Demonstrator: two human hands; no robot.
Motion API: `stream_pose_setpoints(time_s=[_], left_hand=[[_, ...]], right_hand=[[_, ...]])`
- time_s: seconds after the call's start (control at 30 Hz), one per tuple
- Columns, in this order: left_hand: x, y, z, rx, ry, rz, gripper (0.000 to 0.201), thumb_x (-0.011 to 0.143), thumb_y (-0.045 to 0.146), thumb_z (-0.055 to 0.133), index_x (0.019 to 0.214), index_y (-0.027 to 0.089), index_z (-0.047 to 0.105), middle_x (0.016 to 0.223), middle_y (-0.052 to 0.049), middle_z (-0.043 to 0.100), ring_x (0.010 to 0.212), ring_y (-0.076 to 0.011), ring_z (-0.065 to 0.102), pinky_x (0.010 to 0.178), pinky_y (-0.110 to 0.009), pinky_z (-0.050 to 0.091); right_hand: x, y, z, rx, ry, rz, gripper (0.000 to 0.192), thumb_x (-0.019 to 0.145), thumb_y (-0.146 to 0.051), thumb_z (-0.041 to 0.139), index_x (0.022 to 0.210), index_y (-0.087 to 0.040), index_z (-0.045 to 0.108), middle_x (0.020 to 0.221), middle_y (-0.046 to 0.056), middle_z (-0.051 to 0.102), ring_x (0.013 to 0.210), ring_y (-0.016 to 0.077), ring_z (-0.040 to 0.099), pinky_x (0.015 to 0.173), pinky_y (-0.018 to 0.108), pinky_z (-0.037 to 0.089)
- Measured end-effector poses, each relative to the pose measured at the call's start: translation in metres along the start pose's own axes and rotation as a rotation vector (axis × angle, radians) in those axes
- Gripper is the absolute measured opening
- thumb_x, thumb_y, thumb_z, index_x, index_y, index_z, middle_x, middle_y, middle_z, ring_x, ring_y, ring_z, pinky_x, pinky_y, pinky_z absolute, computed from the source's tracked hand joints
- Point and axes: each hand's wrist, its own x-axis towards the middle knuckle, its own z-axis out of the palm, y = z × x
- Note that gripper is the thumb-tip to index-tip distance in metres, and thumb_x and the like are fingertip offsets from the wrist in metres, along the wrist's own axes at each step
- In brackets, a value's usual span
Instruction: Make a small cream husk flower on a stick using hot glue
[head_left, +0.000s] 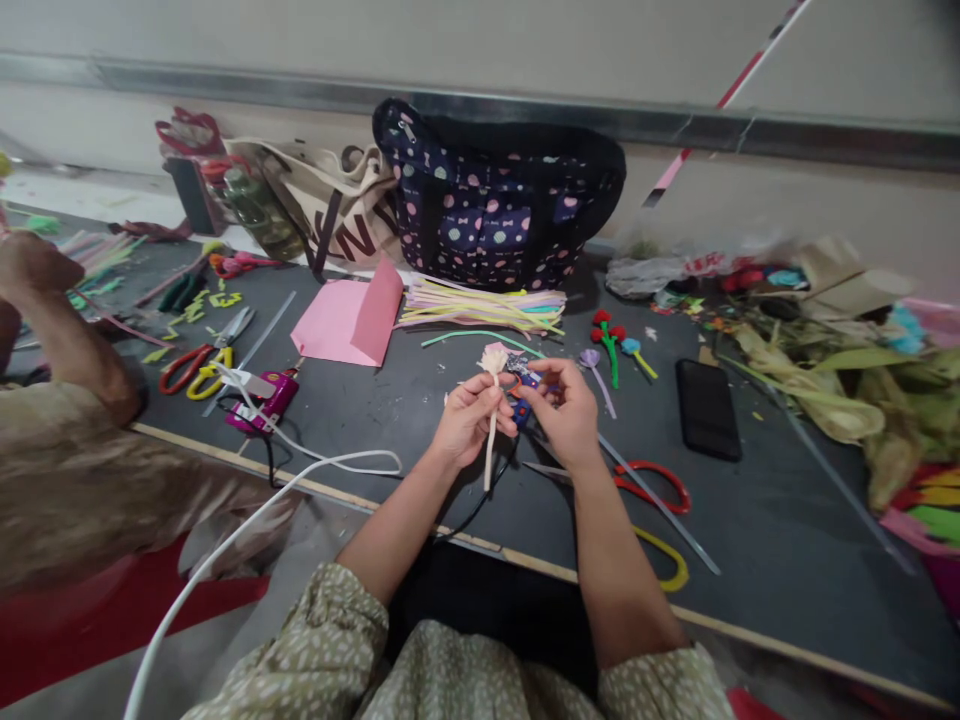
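My left hand pinches the stem of a small cream flower, its ruffled head up and its stem hanging down below my fingers. Close to it on the right, my right hand has its thumb and fingers drawn together; whatever they hold is too small to make out. Behind the hands lies a blue tool, partly hidden, with a black cord running toward the table edge. Red-handled scissors reach under my right forearm, and a yellow handle shows beside that arm.
Further back are a bundle of pastel strips, folded pink paper and a dark patterned bag. A purple glue gun with a white cable lies left. Right are small finished flowers, a phone and dried husks. Another person's arm is far left.
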Motion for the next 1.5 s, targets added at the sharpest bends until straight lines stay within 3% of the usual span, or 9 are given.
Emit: stream_pose_setpoints(time_s=[0.17, 0.3, 0.4, 0.5, 0.63, 0.93, 1.23, 1.33, 1.5], left_hand=[[-0.002, -0.005, 0.004, 0.199, 0.063, -0.003, 0.036, 0.069, 0.038, 0.082, 0.085, 0.012, 0.063, 0.06, -0.002, 0.069, 0.043, -0.0144, 0.065, 0.044, -0.022, 0.053], [-0.002, -0.012, 0.004, 0.327, 0.04, -0.024, 0.039, 0.07, 0.044, 0.08, 0.085, 0.012, 0.063, 0.054, 0.0, 0.066, 0.038, -0.0133, 0.06, 0.041, -0.022, 0.05], [-0.001, -0.016, 0.003, 0.394, 0.012, -0.046, 0.041, 0.069, 0.047, 0.079, 0.085, 0.013, 0.062, 0.053, 0.001, 0.065, 0.038, -0.0132, 0.06, 0.041, -0.022, 0.049], [-0.001, -0.016, 0.005, 0.411, -0.009, -0.053, 0.041, 0.068, 0.046, 0.08, 0.083, 0.013, 0.061, 0.057, 0.0, 0.066, 0.043, -0.0126, 0.062, 0.045, -0.022, 0.051], [-0.005, -0.007, 0.015, 0.353, 0.012, -0.078, 0.045, 0.065, 0.047, 0.083, 0.089, 0.013, 0.063, 0.081, -0.007, 0.074, 0.064, -0.0151, 0.07, 0.06, -0.025, 0.057], [-0.023, 0.018, 0.03, 0.392, 0.048, -0.089, 0.045, 0.068, 0.053, 0.079, 0.082, 0.013, 0.064, 0.074, -0.006, 0.072, 0.055, -0.0118, 0.066, 0.056, -0.023, 0.054], [-0.036, 0.016, 0.037, 0.526, 0.031, 0.043, 0.036, 0.072, 0.048, 0.076, 0.083, 0.014, 0.068, 0.073, -0.004, 0.071, 0.058, -0.0135, 0.066, 0.06, -0.027, 0.056], [-0.041, 0.012, 0.037, 0.544, 0.061, 0.122, 0.031, 0.073, 0.041, 0.076, 0.092, 0.017, 0.07, 0.08, -0.002, 0.072, 0.067, -0.0154, 0.067, 0.066, -0.03, 0.058], [-0.047, 0.01, 0.036, 0.718, 0.119, 0.209, 0.019, 0.082, 0.037, 0.067, 0.084, 0.02, 0.073, 0.077, -0.001, 0.072, 0.067, -0.0162, 0.067, 0.069, -0.03, 0.056]], right_hand=[[0.003, 0.002, -0.006, 0.096, 0.209, 0.104, 0.033, 0.087, -0.046, 0.062, 0.07, -0.018, 0.065, 0.052, -0.005, 0.051, 0.048, 0.0094, 0.043, 0.05, 0.023, 0.038], [0.005, 0.004, -0.008, 0.25, 0.048, 0.112, 0.03, 0.082, -0.045, 0.069, 0.099, -0.019, 0.07, 0.086, 0.002, 0.07, 0.059, 0.0109, 0.054, 0.055, 0.024, 0.044], [0.006, 0.005, -0.007, 0.321, -0.116, 0.107, 0.034, 0.082, -0.043, 0.069, 0.108, -0.022, 0.071, 0.101, 0.005, 0.071, 0.071, 0.0138, 0.061, 0.059, 0.025, 0.048], [0.007, 0.007, -0.006, 0.345, -0.131, 0.114, 0.025, 0.082, -0.04, 0.069, 0.098, -0.021, 0.074, 0.098, 0.005, 0.071, 0.072, 0.0142, 0.062, 0.058, 0.025, 0.048], [0.006, 0.007, -0.006, 0.412, -0.119, 0.168, 0.021, 0.083, -0.039, 0.068, 0.094, -0.022, 0.074, 0.09, 0.003, 0.072, 0.068, 0.014, 0.062, 0.061, 0.027, 0.051], [-0.002, -0.022, -0.017, 0.399, -0.187, 0.062, 0.017, 0.085, -0.036, 0.066, 0.094, -0.025, 0.076, 0.101, 0.005, 0.071, 0.093, 0.0203, 0.066, 0.077, 0.033, 0.056], [-0.01, -0.046, -0.028, 0.338, -0.194, -0.068, 0.018, 0.09, -0.029, 0.061, 0.098, -0.026, 0.076, 0.098, 0.004, 0.074, 0.095, 0.0184, 0.067, 0.087, 0.033, 0.054], [-0.012, -0.051, -0.03, 0.311, -0.199, -0.078, 0.017, 0.09, -0.026, 0.061, 0.097, -0.026, 0.076, 0.096, 0.003, 0.074, 0.093, 0.0176, 0.067, 0.086, 0.032, 0.053], [-0.016, -0.054, -0.033, 0.297, -0.214, -0.084, 0.017, 0.091, -0.028, 0.06, 0.095, -0.027, 0.076, 0.1, 0.003, 0.075, 0.094, 0.019, 0.068, 0.092, 0.037, 0.053]])
